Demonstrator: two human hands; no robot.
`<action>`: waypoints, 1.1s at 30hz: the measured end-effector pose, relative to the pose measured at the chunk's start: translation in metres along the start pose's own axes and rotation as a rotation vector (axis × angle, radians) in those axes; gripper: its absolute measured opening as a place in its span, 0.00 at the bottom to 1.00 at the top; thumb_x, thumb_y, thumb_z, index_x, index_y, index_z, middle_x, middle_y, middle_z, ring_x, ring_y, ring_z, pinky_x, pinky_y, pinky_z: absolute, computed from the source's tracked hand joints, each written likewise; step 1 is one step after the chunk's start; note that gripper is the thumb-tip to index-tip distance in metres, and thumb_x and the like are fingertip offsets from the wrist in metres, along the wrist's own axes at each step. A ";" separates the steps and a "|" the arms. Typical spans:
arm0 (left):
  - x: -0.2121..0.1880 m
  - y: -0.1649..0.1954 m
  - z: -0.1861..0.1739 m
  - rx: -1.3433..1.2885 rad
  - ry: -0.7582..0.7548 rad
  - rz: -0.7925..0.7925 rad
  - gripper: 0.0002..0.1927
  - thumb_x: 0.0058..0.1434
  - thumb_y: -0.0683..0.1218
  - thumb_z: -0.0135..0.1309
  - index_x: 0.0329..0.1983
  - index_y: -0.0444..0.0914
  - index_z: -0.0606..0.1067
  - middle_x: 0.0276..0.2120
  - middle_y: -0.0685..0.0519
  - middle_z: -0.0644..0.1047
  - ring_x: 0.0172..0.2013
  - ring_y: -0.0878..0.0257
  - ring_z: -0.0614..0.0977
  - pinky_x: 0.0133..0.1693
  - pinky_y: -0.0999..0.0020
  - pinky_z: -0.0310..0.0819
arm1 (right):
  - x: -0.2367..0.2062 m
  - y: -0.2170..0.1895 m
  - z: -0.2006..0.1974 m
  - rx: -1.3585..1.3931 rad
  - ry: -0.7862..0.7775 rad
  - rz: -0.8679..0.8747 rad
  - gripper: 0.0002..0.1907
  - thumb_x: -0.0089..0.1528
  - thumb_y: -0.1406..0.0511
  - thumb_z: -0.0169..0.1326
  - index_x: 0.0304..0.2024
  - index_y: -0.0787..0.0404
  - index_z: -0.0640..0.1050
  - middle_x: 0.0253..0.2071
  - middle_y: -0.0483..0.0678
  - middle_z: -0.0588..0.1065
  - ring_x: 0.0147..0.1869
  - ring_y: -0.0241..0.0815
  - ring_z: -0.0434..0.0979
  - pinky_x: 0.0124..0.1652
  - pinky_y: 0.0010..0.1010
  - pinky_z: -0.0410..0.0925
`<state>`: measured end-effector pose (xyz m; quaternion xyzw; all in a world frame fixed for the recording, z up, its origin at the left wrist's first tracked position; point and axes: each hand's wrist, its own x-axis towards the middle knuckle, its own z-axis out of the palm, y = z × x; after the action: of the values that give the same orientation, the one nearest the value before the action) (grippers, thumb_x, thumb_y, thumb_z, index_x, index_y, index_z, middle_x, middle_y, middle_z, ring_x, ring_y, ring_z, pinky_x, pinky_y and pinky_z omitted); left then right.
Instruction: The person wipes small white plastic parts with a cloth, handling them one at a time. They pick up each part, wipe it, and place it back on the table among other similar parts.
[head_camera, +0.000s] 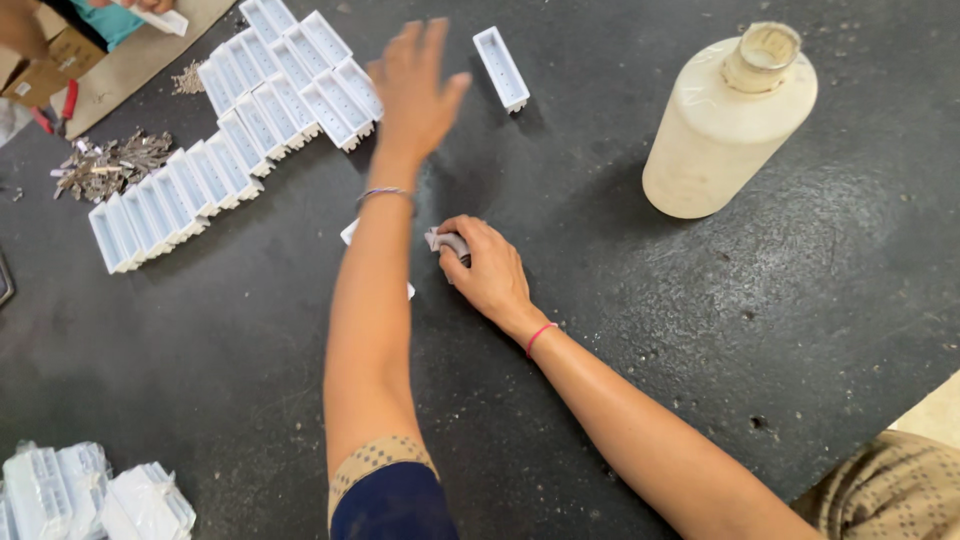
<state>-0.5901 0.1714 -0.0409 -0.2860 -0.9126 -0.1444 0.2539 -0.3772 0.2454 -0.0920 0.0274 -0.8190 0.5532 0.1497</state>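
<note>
Left hand: raised over the far centre of the dark, scuffed work table, fingers spread, palm empty, blurred. It hangs between the rows of white rectangular plastic trays at far left and a single white plastic tray lying apart just right of it.

Right hand: resting on the table at centre, fingers curled round a small grey-white piece pinched at the fingertips; what the piece is cannot be told. A white object lies mostly hidden beneath the left forearm.

Packages: cream plastic bottle, uncapped, lying on its side far right, well apart from both hands. Clear-wrapped bundles of white trays at near left corner. Heap of small grey metal parts far left, beside the tray rows. Brown cardboard box at far left corner.

Open room: bare table surface near centre and right of the right forearm.
</note>
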 end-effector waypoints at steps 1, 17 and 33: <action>0.001 0.017 0.009 -0.003 -0.030 -0.025 0.38 0.68 0.62 0.59 0.75 0.48 0.60 0.72 0.42 0.59 0.71 0.42 0.59 0.65 0.30 0.50 | -0.002 0.002 0.003 -0.005 0.002 -0.019 0.13 0.60 0.64 0.53 0.47 0.60 0.78 0.44 0.53 0.79 0.49 0.55 0.80 0.48 0.43 0.71; -0.035 0.049 -0.008 -0.060 -0.098 -0.183 0.17 0.56 0.48 0.66 0.41 0.34 0.75 0.40 0.42 0.77 0.43 0.42 0.81 0.41 0.48 0.76 | -0.005 -0.006 0.009 -0.045 -0.009 0.028 0.14 0.61 0.61 0.56 0.45 0.62 0.77 0.43 0.56 0.79 0.48 0.58 0.79 0.46 0.44 0.70; 0.001 -0.020 -0.011 0.376 0.052 -0.458 0.18 0.61 0.52 0.64 0.51 0.41 0.77 0.57 0.45 0.72 0.60 0.44 0.71 0.61 0.40 0.60 | 0.014 -0.001 0.018 -0.025 0.007 -0.016 0.13 0.60 0.64 0.54 0.47 0.59 0.77 0.46 0.53 0.79 0.51 0.56 0.79 0.48 0.44 0.70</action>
<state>-0.5986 0.1517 -0.0337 -0.0167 -0.9574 -0.0335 0.2865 -0.3938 0.2303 -0.0935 0.0299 -0.8252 0.5416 0.1573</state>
